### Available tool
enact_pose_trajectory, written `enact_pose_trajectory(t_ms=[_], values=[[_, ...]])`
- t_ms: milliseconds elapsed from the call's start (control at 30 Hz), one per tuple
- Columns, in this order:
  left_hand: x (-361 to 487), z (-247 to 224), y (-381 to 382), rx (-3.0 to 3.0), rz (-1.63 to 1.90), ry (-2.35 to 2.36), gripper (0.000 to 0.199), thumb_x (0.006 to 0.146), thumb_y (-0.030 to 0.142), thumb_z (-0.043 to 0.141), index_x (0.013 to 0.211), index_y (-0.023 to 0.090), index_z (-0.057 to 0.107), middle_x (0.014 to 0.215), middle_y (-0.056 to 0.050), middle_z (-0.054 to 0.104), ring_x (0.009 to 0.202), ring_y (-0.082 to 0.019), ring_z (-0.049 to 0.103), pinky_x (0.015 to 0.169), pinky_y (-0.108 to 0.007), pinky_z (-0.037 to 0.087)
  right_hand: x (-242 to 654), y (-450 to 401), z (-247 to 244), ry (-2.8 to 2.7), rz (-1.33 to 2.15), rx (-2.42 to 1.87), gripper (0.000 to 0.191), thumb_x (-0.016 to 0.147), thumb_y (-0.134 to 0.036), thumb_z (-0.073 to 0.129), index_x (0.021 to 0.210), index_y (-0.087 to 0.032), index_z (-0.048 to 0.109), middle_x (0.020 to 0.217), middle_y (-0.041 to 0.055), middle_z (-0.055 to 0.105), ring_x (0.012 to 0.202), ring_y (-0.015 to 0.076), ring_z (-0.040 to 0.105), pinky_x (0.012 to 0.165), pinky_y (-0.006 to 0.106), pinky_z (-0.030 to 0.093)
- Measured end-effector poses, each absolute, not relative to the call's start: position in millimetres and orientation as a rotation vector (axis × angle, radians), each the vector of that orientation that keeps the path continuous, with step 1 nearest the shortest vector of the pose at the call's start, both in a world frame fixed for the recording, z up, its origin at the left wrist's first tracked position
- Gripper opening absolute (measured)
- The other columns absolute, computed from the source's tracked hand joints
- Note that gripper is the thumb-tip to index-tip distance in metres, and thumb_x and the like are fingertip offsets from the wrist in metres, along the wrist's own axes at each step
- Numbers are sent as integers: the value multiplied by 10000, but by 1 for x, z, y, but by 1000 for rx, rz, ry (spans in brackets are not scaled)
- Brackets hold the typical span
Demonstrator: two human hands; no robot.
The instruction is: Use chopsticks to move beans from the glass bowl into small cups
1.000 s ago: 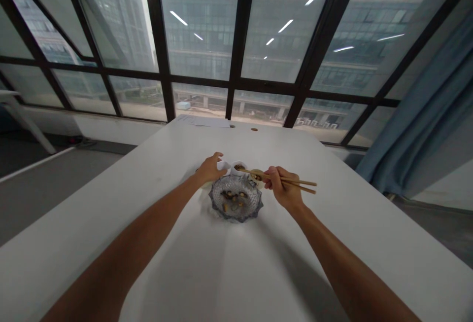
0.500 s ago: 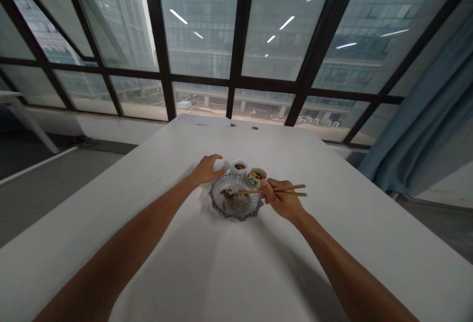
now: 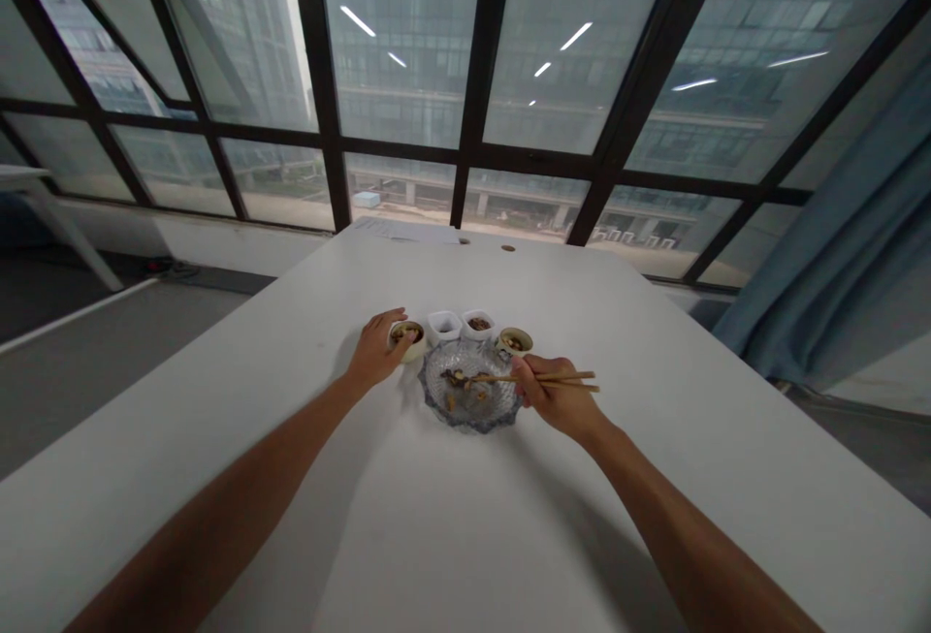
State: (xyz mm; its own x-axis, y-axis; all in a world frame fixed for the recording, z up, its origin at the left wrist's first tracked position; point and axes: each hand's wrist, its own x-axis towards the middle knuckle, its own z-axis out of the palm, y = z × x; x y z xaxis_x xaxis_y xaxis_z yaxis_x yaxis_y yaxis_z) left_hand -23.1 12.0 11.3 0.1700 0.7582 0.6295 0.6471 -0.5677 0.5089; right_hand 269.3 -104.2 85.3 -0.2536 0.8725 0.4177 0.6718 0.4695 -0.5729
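Note:
Chopsticks (image 3: 567,377) of pale wood lie in the grip of my right hand (image 3: 554,395). Their tips reach left into a scalloped clear glass plate (image 3: 472,420), at dark food pieces (image 3: 457,378) on it. A few yellowish-brown bits sit lower on the plate. My left hand (image 3: 374,352) is around a small pale-yellow cup (image 3: 416,350) with dark contents, thumb in front and fingers behind. Behind the plate stand a white cup (image 3: 443,327), another white cup (image 3: 478,326) with brown bits, and a yellowish cup (image 3: 515,341) with pale pieces.
Everything stands on a long white table (image 3: 436,536). Sheets of paper (image 3: 407,230) and a small brown round object (image 3: 508,248) are at its far end, below dark-framed windows. A blue curtain (image 3: 836,226) hangs on the right.
My left hand has moved left from the white cup to the pale-yellow cup, uncovering the white one. The right hand keeps the chopsticks over the plate. The view has shifted slightly.

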Motion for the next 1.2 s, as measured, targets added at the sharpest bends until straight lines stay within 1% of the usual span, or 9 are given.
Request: enact_pose_trajectory(t_ms=[200, 333, 433, 667, 800, 933, 1067, 1200], values=[[-22, 5, 12, 2329, 1383, 1361, 297, 906, 388, 519, 1128, 204, 591, 1273, -110, 636, 1203, -263, 570, 1066, -463, 432, 265, -108, 86, -2103, 290, -1222, 556, 994, -558, 340, 564, -237, 487, 474, 9, 572, 412, 123, 525, 416, 236, 382], [-21, 3, 10, 2337, 1399, 1339, 297, 910, 377, 514, 1127, 189, 587, 1268, -125, 639, 1191, -273, 576, 1058, -476, 432, 275, -109, 83, -2037, 289, -1247, 568, 974, -590, 362, 574, -230, 542, 476, 19, 601, 412, 135, 557, 433, 248, 422], [-21, 3, 9, 2338, 1377, 1343, 292, 911, 371, 515, 1131, 194, 587, 1279, -121, 634, 1203, -273, 571, 1063, -479, 427, 283, -111, 84, -1964, 312, -1288, 562, 976, -583, 368, 606, -220, 586, 497, 24, 630, 414, 141, 587, 444, 252, 451], [-22, 2, 9, 2343, 1358, 1357, 288, 921, 382, 503, 1144, 217, 583, 1291, -95, 629, 1222, -253, 558, 1080, -450, 416, 291, -110, 85, -2036, 379, -1307, 502, 967, -526, 420, 630, -211, 615, 502, 18, 638, 431, 150, 612, 442, 247, 450], [-23, 0, 8, 2351, 1381, 1330, 292, 929, 383, 498, 1151, 212, 581, 1286, -99, 630, 1219, -253, 560, 1072, -444, 422, 291, -107, 82, -2032, 386, -1311, 504, 980, -513, 408, 631, -206, 605, 500, 12, 630, 435, 142, 613, 456, 241, 450], [-22, -1, 9, 2379, 1399, 1327, 296, 938, 387, 487, 1155, 208, 581, 1274, -103, 637, 1203, -255, 571, 1054, -455, 438, 289, -109, 83, -2042, 401, -1319, 554, 992, -551, 365, 615, -207, 582, 486, 11, 620, 420, 134, 599, 444, 235, 439], [-22, -2, 9, 2388, 1415, 1332, 286, 939, 378, 484, 1149, 213, 587, 1264, -104, 643, 1193, -257, 580, 1042, -464, 450, 284, -114, 85, -2123, 331, -1296, 586, 997, -582, 319, 606, -214, 555, 481, 17, 605, 414, 128, 580, 434, 234, 423], [-21, -2, 9, 2388, 1421, 1333, 282, 939, 367, 484, 1152, 211, 584, 1265, -104, 644, 1195, -255, 580, 1048, -468, 447, 283, -115, 87, -2127, 272, -1291, 586, 1001, -573, 316, 596, -216, 545, 484, 22, 609, 411, 128, 578, 440, 237, 428]])
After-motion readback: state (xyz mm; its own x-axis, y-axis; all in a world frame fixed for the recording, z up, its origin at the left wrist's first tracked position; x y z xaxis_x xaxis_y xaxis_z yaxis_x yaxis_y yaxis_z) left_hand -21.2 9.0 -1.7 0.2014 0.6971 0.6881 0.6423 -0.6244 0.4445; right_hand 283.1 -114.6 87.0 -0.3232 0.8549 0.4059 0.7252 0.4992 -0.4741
